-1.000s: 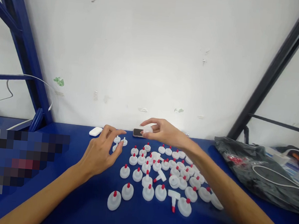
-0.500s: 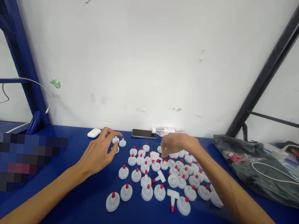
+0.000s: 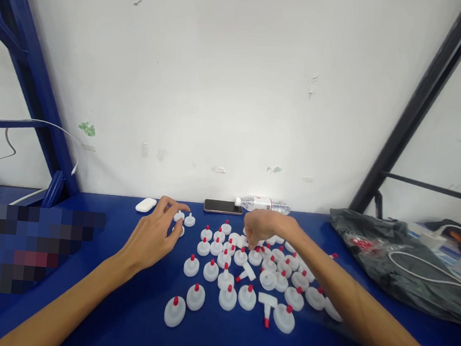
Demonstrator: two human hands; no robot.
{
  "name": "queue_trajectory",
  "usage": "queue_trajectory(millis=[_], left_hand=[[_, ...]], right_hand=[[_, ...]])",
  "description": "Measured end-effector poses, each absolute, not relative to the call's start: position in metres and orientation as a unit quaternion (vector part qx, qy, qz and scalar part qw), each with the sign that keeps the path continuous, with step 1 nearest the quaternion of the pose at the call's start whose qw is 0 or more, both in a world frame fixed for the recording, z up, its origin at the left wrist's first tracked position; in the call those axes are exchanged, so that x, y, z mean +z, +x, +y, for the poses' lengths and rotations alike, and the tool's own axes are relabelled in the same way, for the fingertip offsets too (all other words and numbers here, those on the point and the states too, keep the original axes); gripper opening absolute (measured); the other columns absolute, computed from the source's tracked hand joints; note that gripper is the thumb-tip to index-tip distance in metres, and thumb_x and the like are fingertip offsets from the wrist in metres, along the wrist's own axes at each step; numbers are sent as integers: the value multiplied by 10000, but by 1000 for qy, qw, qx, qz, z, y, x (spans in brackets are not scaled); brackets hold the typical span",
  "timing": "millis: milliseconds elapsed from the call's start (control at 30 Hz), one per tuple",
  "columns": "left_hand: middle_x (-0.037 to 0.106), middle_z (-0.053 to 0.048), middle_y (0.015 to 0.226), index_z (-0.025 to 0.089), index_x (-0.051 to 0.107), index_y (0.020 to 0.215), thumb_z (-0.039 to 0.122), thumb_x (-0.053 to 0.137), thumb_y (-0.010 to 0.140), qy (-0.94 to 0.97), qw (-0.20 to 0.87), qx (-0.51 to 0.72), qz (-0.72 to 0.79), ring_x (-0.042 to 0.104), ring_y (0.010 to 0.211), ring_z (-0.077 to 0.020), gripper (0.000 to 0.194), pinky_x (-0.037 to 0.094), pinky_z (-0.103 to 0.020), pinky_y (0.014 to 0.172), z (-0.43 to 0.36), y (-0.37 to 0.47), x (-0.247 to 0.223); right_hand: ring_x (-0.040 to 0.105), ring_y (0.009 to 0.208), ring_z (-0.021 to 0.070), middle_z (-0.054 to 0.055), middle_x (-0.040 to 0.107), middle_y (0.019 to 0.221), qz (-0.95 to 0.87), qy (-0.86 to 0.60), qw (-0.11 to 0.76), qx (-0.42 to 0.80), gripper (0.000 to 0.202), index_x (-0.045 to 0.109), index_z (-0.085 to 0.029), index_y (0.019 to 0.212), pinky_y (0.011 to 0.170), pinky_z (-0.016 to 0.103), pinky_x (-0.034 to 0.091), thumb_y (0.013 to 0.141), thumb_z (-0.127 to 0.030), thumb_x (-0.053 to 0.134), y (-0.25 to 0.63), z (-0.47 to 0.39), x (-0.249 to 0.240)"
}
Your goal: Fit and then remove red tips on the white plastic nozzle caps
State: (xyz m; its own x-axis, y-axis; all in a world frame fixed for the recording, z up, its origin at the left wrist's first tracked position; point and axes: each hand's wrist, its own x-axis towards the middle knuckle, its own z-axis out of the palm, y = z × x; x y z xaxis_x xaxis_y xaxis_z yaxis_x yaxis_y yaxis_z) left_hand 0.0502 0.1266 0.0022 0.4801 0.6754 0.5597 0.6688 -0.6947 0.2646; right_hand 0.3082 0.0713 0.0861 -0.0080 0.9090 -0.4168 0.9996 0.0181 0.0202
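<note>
My left hand (image 3: 153, 237) hovers at the back left with thumb and forefinger apart. Around its fingertips stand a few small white nozzle caps with bare spouts, one of them a cap (image 3: 190, 220) just right of the forefinger. My right hand (image 3: 264, 225) reaches into the back of a spread of translucent white nozzle caps (image 3: 227, 299) with red tips. Its fingers are bent down and pinched together right above a red-tipped cap (image 3: 254, 257); what lies between them is hidden. Two T-shaped white pieces with red ends, including one T-shaped piece (image 3: 268, 300) in front, lie on their sides.
Along the wall lie a phone (image 3: 223, 207), a clear plastic bottle (image 3: 264, 204) and a white earbud case (image 3: 146, 205). A dark plastic bag (image 3: 391, 278) with a white cable covers the right side of the blue table (image 3: 133, 315). Metal frame posts rise at both sides.
My right hand has shifted slightly left and down, its fingers lower among the caps. My left hand has stayed nearly still. The view has shifted a little.
</note>
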Motion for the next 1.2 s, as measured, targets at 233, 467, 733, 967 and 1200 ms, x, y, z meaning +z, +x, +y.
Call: queue_trajectory(millis=[233,467,733,967,1200], left_hand=[[512,-16,1116,309,516,1193,335,396,988,860,9,327,392,564,605,-101,239,469,-294,573,128,51,2],[510,-7,1123,315,511,1198,337,390,991,862,3,320,392,563,604,-95,241,476,-285,584,127,51,2],[532,-29,1131,296,511,1192,344,388,991,867,-7,321,382,561,594,-93,240,485,-278,586,127,50,2],[549,-30,1117,281,537,1154,352,370,991,853,-38,320,410,565,588,-103,244,470,-282,576,128,51,4],[605,-80,1083,249,615,1108,452,449,938,836,-67,257,481,662,774,-236,313,497,-363,631,140,46,-7]], right_hand=[[690,859,314,107,721,895,667,716,167,-120,224,725,-143,704,696,385,540,607,-291,863,320,71,92],[689,765,300,118,706,819,658,729,160,-105,230,719,-142,687,669,400,539,625,-312,860,325,74,89],[680,860,241,70,736,946,759,645,38,-84,206,770,-242,968,662,301,488,830,-383,712,321,83,73],[691,800,234,90,750,824,770,634,15,-74,22,766,-166,763,631,270,460,769,-180,750,311,98,43],[675,685,200,74,720,694,775,627,-8,-79,181,685,-155,590,560,246,426,738,-53,667,313,96,45]])
